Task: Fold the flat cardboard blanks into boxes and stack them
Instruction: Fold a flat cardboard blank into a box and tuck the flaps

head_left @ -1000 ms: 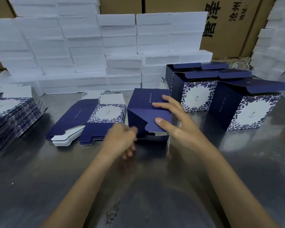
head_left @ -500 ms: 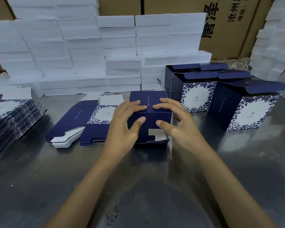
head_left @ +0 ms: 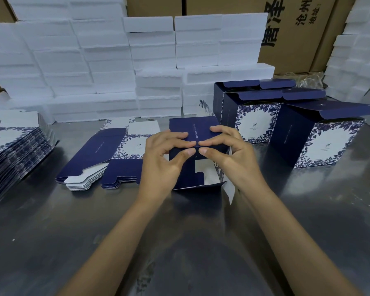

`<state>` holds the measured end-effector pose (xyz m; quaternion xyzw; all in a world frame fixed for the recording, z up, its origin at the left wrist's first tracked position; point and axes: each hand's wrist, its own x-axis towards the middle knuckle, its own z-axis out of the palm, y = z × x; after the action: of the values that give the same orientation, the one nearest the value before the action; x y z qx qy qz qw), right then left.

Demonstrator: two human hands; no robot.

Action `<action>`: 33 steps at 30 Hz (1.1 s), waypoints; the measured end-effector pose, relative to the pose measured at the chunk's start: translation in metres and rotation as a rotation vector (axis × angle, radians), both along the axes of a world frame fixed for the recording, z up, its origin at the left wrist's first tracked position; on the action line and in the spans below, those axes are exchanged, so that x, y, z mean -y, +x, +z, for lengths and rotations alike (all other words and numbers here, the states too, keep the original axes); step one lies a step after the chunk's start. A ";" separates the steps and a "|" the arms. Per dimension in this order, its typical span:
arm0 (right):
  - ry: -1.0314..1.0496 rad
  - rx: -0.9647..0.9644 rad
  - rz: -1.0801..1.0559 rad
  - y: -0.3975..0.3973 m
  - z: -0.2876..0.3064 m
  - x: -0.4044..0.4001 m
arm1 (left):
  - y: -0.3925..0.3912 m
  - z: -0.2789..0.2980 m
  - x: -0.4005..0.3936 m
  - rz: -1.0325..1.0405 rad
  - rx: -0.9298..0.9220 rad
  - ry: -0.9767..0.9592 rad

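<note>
Many white foam blocks [head_left: 107, 67] stand stacked in a wall along the far side of the metal table [head_left: 51, 231], with brown cartons [head_left: 297, 33] bearing printed characters behind them and another white stack [head_left: 355, 56] at the far right. 3 folded boxes [head_left: 320, 135], navy with blue floral panels, stand at the right of the table, packed close together with their top flaps open; the nearest and largest in view sits furthest right. At the far left lies a tall pile of flat blanks [head_left: 13, 154], fanned slightly. A lower pile of blanks [head_left: 100, 159] lies left of centre, its white tabs and navy flaps facing the near edge. The half-folded box [head_left: 192, 133] sits on the table at centre, just right of that lower pile and just left of the standing boxes; its near end is open, showing white inside and loose flaps that rest on the table. The left hand [head_left: 165, 159] and right hand [head_left: 229, 154] both grip this box at its near top edge, fingers curled over the navy top panel and thumbs pressed under it, fingertips of the 2 hands nearly meeting in the middle.
</note>
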<state>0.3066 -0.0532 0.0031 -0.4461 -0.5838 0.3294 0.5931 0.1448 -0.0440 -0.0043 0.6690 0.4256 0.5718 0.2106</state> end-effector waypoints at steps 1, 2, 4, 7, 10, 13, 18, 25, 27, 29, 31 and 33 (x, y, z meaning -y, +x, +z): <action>-0.002 0.001 0.004 0.001 0.000 -0.001 | -0.001 0.001 0.000 -0.006 -0.015 -0.007; -0.009 0.007 0.016 0.003 -0.001 -0.001 | -0.003 0.002 -0.001 -0.020 -0.027 -0.029; -0.030 0.017 0.067 0.008 -0.001 -0.001 | -0.012 0.005 -0.001 -0.059 -0.044 -0.089; -0.030 0.012 0.088 0.009 -0.003 -0.001 | -0.019 0.006 -0.003 -0.077 -0.032 -0.098; -0.007 -0.016 0.045 0.006 -0.004 -0.001 | -0.014 0.005 -0.003 -0.048 -0.011 -0.073; -0.015 0.000 0.083 0.011 -0.005 -0.001 | -0.018 0.005 -0.003 -0.095 -0.031 -0.094; 0.028 0.043 0.069 0.014 -0.005 -0.002 | -0.020 0.006 -0.004 -0.096 -0.082 -0.059; -0.076 0.014 0.110 0.017 -0.004 -0.001 | -0.018 0.007 0.005 -0.086 -0.244 0.119; -0.135 -0.047 0.109 0.017 -0.004 -0.002 | -0.015 0.007 0.007 -0.120 -0.403 0.141; -0.201 -0.113 0.124 0.020 -0.004 -0.004 | -0.012 0.001 0.006 -0.105 -0.612 0.134; -0.256 -0.098 0.121 0.022 -0.002 -0.004 | -0.009 -0.007 0.006 -0.032 -0.749 0.183; -0.278 -0.079 0.112 0.025 -0.002 -0.003 | -0.007 -0.014 0.004 0.043 -0.767 0.272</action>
<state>0.3313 -0.0505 0.0007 -0.4775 -0.5328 0.4567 0.5288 0.1382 -0.0481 -0.0179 0.8465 0.4076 0.3362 -0.0657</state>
